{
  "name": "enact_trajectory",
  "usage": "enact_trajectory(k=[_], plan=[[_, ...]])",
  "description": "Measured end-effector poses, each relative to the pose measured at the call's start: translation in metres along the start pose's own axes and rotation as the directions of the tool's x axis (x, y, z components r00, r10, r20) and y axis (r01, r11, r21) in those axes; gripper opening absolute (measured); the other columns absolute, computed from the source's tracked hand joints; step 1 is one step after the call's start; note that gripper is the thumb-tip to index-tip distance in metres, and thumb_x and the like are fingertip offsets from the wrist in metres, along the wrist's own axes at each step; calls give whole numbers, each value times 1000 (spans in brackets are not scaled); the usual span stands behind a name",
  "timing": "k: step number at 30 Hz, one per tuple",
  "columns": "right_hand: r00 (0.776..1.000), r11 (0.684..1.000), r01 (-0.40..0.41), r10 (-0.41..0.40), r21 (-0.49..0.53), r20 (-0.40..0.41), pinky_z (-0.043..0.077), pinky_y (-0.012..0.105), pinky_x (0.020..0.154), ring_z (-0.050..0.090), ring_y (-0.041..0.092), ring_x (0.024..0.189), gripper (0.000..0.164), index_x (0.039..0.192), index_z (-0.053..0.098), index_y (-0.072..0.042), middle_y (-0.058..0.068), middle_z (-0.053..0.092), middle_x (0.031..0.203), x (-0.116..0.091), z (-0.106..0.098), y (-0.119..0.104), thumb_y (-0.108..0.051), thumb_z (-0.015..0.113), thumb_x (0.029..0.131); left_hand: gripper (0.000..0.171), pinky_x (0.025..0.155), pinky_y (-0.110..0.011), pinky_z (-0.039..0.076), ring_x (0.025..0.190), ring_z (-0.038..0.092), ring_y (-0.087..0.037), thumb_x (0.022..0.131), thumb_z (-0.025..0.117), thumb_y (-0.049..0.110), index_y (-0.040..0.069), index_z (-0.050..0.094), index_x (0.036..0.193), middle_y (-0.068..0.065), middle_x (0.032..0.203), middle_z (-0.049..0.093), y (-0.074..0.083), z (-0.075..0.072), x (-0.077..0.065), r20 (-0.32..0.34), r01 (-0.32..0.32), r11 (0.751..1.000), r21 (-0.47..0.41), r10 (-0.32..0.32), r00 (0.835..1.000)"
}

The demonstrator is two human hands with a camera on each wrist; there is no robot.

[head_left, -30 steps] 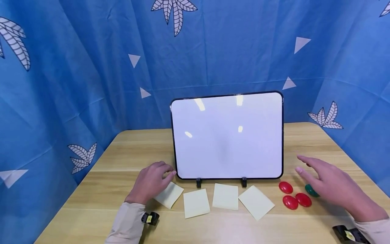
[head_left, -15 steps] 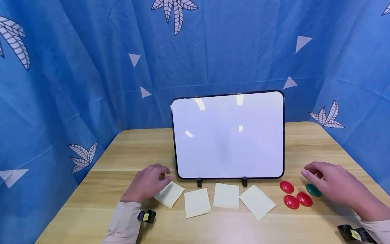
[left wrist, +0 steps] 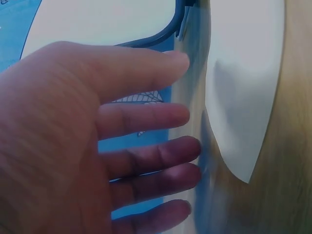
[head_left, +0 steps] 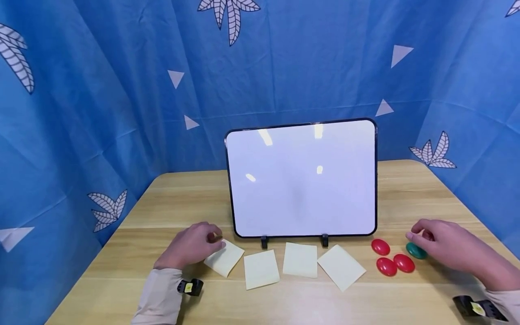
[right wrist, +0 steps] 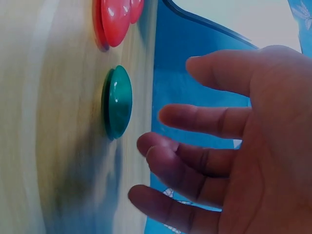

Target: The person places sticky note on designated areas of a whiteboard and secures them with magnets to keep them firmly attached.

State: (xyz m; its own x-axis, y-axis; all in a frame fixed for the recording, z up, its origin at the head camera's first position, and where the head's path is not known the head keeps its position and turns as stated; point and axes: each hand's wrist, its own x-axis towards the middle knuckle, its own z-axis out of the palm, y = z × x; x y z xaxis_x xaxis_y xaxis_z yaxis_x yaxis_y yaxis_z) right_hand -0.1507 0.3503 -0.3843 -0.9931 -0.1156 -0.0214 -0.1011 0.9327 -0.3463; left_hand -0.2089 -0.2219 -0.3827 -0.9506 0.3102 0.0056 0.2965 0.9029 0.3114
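Observation:
My left hand (head_left: 191, 246) hovers over the leftmost pale yellow sticky note (head_left: 225, 258), holding nothing. In the left wrist view its fingers spread loosely apart beside that note (left wrist: 243, 92). On the right, my right hand (head_left: 451, 246) is poised by a green round magnet (head_left: 415, 251) and partly overlaps it in the head view. The right wrist view shows the green magnet (right wrist: 120, 102) flat on the table, apart from the loosely bent fingers. Three red round magnets (head_left: 386, 266) lie just left of the green one.
A black-framed whiteboard (head_left: 300, 180) stands upright on two small black feet (head_left: 264, 242). Three more sticky notes (head_left: 262, 269) lie in a row before it on the wooden table (head_left: 122, 271). A blue patterned curtain (head_left: 134, 90) surrounds the table's back and sides.
My right hand has lowered toward the green magnet and its fingers have bent more. My left hand has drawn back slightly to the left and down. The notes and magnets stay in place.

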Motion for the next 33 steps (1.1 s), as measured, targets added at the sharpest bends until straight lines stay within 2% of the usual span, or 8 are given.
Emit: enact_trajectory(k=[6, 14, 24, 33], plan=[[996, 999, -30, 29, 9, 84, 40, 33, 58, 49, 18, 66, 35, 102, 69, -1, -1, 54, 73, 2, -2, 5, -35, 64, 98, 26, 76, -38, 50, 86, 58, -12, 83, 79, 37, 20, 74, 102, 7, 93, 64, -3, 1, -3, 36, 2, 999, -53, 0, 999], [977, 995, -98, 94, 12, 189, 44, 34, 60, 51, 18, 68, 49, 106, 66, 3, 1, 57, 76, 2, -2, 12, -45, 66, 95, 33, 77, -36, 48, 84, 53, -13, 78, 84, 37, 18, 74, 103, 5, 91, 59, -6, 1, -2, 83, -19, 996, -93, 26, 996], [968, 993, -114, 108, 16, 225, 41, 34, 60, 49, 18, 68, 50, 106, 64, 2, 2, 53, 76, 1, 0, 15, -47, 68, 92, 36, 79, -37, 48, 87, 53, -14, 76, 86, 36, 19, 72, 105, 5, 93, 58, -6, 1, 0, 93, -10, 997, -74, 17, 996], [971, 995, -100, 93, 24, 218, 38, 30, 56, 47, 18, 66, 44, 104, 66, -1, 2, 51, 74, 1, 3, 18, -42, 73, 89, 36, 74, -36, 47, 85, 53, -14, 79, 84, 30, 22, 73, 111, 4, 92, 59, -6, 4, 0, 74, 0, 998, -67, 5, 997]])
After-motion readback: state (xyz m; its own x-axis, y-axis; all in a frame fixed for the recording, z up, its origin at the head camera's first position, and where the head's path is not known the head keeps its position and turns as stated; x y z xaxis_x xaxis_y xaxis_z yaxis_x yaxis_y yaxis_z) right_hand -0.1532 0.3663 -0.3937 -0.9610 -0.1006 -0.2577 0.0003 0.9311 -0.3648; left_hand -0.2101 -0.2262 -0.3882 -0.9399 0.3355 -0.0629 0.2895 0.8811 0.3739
